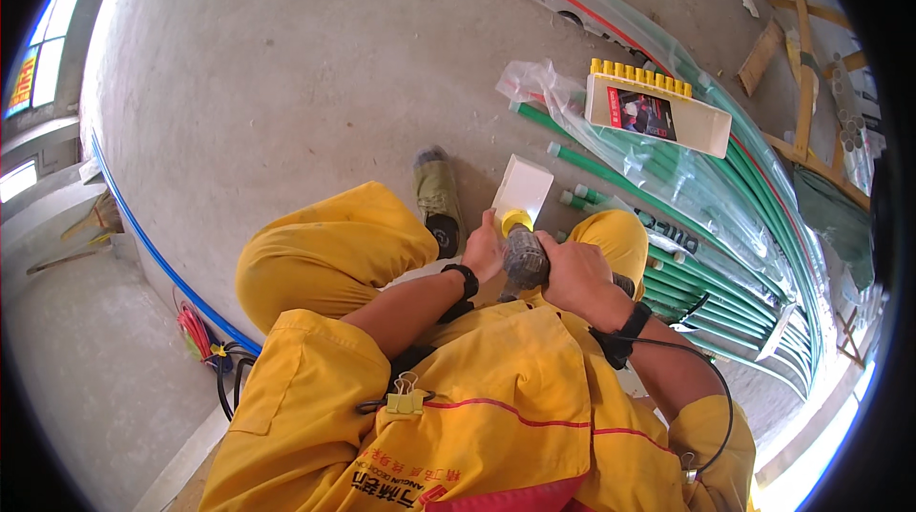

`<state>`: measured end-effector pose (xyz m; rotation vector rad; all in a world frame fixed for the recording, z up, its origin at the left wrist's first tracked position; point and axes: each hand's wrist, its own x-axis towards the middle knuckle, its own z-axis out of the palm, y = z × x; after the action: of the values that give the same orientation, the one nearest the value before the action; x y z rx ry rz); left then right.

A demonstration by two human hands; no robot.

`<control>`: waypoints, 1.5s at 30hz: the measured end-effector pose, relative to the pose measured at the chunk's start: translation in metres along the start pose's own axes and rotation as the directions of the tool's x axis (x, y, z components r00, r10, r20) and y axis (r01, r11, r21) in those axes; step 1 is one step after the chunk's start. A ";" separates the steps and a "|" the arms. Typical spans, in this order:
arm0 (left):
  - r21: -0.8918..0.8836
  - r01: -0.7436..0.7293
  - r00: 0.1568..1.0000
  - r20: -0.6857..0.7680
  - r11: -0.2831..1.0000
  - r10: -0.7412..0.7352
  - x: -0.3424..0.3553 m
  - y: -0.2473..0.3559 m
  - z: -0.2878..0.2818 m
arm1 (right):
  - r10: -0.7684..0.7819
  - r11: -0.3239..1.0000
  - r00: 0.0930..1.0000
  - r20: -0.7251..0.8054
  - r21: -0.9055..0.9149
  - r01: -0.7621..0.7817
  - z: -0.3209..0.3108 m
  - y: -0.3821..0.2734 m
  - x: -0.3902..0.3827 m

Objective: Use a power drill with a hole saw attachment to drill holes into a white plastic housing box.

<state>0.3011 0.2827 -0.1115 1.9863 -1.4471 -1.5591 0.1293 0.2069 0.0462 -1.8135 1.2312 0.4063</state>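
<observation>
Your right grip [580,273] clamps the drill [525,262]; white box [524,186] 11 o'clock from that grip, long axis toward 1. Left grip [485,250] nearer, can't tell if pinching.

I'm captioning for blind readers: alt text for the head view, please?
A person in yellow workwear grips a grey drill-like tool in the right hand, the left hand at the edge of a white rectangular box. Green plastic pipes, partly in clear wrapping, lie on grey concrete at right.
</observation>
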 end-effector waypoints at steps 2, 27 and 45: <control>0.006 0.043 0.999 0.029 0.999 -0.043 -0.002 0.014 -0.010 | 0.027 1.000 1.000 0.016 0.015 -0.027 0.001 0.000 -0.002; 0.010 0.000 0.997 0.080 1.000 -0.001 0.006 0.010 -0.017 | -0.008 0.893 0.971 -0.238 0.436 0.114 0.004 0.042 -0.037; -0.458 -0.342 0.724 0.429 0.820 0.541 -0.038 0.224 -0.103 | 0.024 -0.574 0.997 -0.080 0.815 0.079 0.026 0.122 -0.119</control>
<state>0.2664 0.1663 0.1061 0.9095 -1.5340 -2.0401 -0.0259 0.2818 0.0531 0.0734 0.7702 -0.8424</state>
